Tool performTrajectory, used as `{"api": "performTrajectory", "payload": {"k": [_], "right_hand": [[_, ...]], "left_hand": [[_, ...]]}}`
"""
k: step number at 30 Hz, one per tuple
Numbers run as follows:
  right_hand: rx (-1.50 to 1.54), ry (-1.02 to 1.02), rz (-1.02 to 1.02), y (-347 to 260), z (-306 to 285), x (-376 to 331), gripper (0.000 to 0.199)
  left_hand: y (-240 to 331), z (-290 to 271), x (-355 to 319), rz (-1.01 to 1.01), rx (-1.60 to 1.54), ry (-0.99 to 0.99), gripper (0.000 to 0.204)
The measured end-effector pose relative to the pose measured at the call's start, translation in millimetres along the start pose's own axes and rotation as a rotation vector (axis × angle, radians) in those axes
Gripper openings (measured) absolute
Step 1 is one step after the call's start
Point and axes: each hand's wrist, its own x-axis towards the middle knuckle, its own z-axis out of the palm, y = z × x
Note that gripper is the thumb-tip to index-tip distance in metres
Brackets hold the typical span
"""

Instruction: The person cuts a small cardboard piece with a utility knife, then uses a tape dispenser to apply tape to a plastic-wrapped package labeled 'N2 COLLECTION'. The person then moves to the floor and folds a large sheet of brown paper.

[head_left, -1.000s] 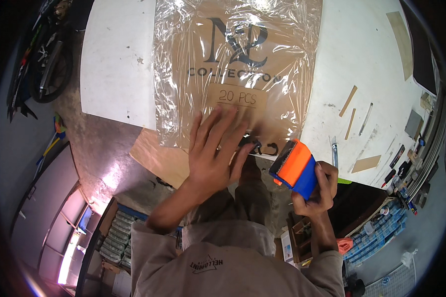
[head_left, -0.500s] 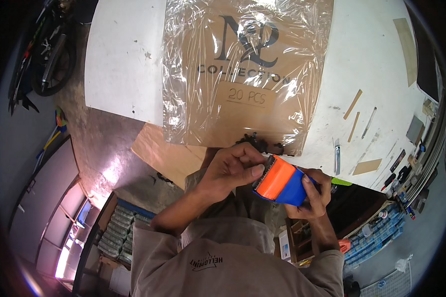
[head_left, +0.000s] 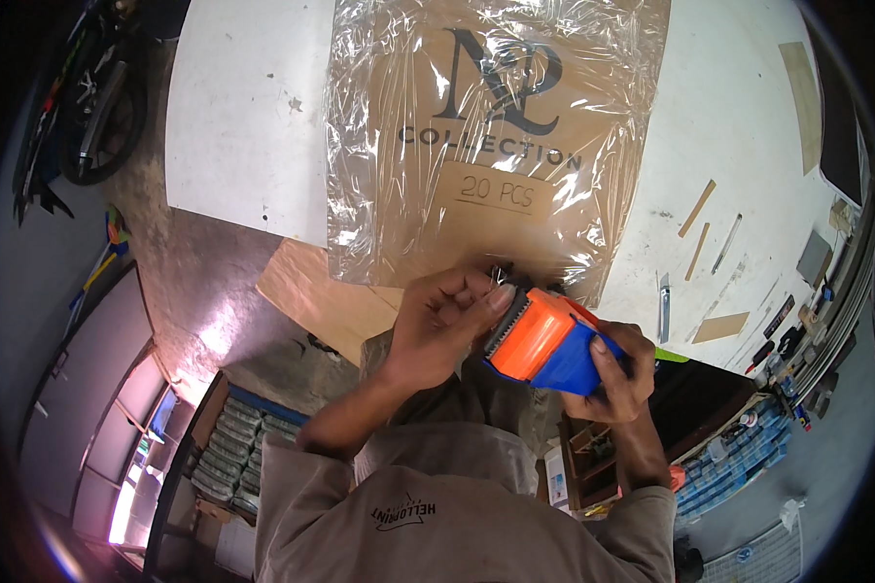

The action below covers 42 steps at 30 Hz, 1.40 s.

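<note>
My right hand [head_left: 624,377] grips an orange and blue tape dispenser [head_left: 542,338] just in front of the table's near edge. The dispenser is tilted, its dark toothed cutting edge facing left. Close beside that edge, my left hand [head_left: 437,325] is closed, thumb against fingers, with a small shiny bit of clear tape [head_left: 500,276] at the fingertips. Beyond both hands lies a flat brown cardboard package [head_left: 408,223] wrapped in glossy clear plastic, with dark printing and a handwritten label. A dark object behind the dispenser is mostly hidden.
The white table [head_left: 248,117] carries a utility knife [head_left: 664,306], a thin pen-like tool [head_left: 726,243] and cardboard scraps [head_left: 719,328] on the right. Brown sheet material [head_left: 326,301] lies below its left edge. A bicycle [head_left: 92,117] stands far left; packed bundles [head_left: 228,452] sit lower left.
The dispenser has shifted slightly left and turned a little. My left hand has moved up a bit along its toothed edge, and a glint of clear tape now shows at the fingertips.
</note>
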Motion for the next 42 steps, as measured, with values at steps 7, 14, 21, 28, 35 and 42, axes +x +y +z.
{"api": "performTrajectory", "payload": {"k": [7,14,21,28,35,42], "right_hand": [[-0.105,-0.351,0.026,-0.1,-25.6,55.3,0.052],[-0.282,-0.52,0.021,5.3,-43.3,93.3,0.072],[-0.455,-0.613,0.057,44.2,-86.2,84.6,0.091],[-0.526,-0.584,0.042,62.7,-72.9,90.5,0.091],[-0.521,-0.528,0.1,69.5,-86.9,83.7,0.095],[-0.518,-0.546,0.164,69.1,-95.2,73.2,0.102]], "left_hand": [[20.8,8.7,10.2,0.321,0.484,0.19,0.007],[43.6,-12.4,16.0,0.442,0.563,0.419,0.009],[58.7,-69.8,37.4,0.543,0.742,0.596,0.016],[51.0,-61.0,55.3,0.539,0.951,0.539,0.024],[43.1,-45.0,53.0,0.595,0.7,0.219,0.018],[30.6,-55.2,54.5,0.651,1.113,0.131,0.012]]}}
